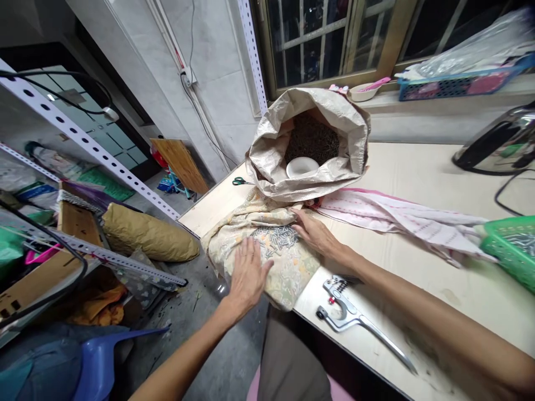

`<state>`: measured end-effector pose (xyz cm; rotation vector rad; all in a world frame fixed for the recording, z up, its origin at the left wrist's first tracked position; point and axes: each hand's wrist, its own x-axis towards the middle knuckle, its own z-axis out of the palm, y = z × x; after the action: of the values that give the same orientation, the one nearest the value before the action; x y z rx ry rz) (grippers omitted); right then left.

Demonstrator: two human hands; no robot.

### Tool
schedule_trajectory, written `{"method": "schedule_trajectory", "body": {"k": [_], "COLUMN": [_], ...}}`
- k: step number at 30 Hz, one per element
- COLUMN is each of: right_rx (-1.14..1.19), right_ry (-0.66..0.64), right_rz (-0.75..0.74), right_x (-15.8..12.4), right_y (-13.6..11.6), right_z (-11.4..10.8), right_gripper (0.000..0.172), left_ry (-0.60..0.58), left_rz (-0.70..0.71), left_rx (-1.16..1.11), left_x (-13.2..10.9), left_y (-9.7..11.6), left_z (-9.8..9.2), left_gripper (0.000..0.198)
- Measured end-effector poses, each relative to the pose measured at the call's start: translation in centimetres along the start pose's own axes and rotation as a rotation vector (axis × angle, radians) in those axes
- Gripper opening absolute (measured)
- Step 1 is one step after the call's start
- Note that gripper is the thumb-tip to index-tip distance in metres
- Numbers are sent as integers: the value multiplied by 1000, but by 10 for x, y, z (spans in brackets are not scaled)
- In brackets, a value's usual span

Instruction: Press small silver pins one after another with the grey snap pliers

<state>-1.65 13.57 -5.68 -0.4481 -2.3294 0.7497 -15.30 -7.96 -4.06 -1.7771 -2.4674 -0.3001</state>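
Observation:
A floral cloth [288, 278] covers a soft bulky bundle at the table's near left edge. On top of it lies a loose heap of small silver metal pins [278, 238]. My left hand [247, 272] lies flat on the cloth at the heap's left side, fingers stretched out. At the right side my right hand [315, 233] rests with its fingers extended, fingertips by the upper edge of the heap. Neither hand grips anything. Just behind stands an open woven sack [267, 133] with a mass of small dark pieces [311, 136] and a white bowl [301, 166] inside.
A silver lever tool [351, 317] lies on the table [418, 239] below my right forearm. Green-handled scissors [240, 181] are left of the sack. A striped cloth [397, 214], a green basket [510, 245] and a kettle [497, 142] are to the right. Metal shelving [96, 150] stands left.

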Motion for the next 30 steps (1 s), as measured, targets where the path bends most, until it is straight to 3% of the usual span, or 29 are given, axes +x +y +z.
{"method": "schedule_trajectory", "body": {"k": [4,6,9,11,16,21,25,27,30], "right_rx": [-105,-167,-248,-291,-281,-237,-151,-70,57], "right_ry": [-73,-117,-191,-218,-179,-161,-185,-148,-74], "right_rz": [-77,-138,-214,-235,-243,-125,-2,52,103], "right_x": [-24,-32,-37,-35,-45,-100,-132,-126,-90], "right_y": [-19,-30,-49,-62,-92,-103,-97,-94,-90], "right_z": [-9,-9,-4,-1,-19,-69,-96,-93,-72], "right_gripper": [41,32,20,15,20,25,25,25,24], "left_ry": [1,29,190,229,87,-60,-91,-115,-130], "left_rz": [15,44,58,96,178,208,137,17,-149], "left_rx": [16,-18,-66,-86,-42,-24,-238,-414,-620], "left_x": [-21,-30,-37,-37,-15,14,28,34,42], "left_y": [-27,-27,-19,-12,0,2,-3,-3,-1], "left_z": [-5,-11,-23,-29,-26,-14,-13,-14,-16], "left_gripper": [55,48,36,29,21,15,14,15,23]}}
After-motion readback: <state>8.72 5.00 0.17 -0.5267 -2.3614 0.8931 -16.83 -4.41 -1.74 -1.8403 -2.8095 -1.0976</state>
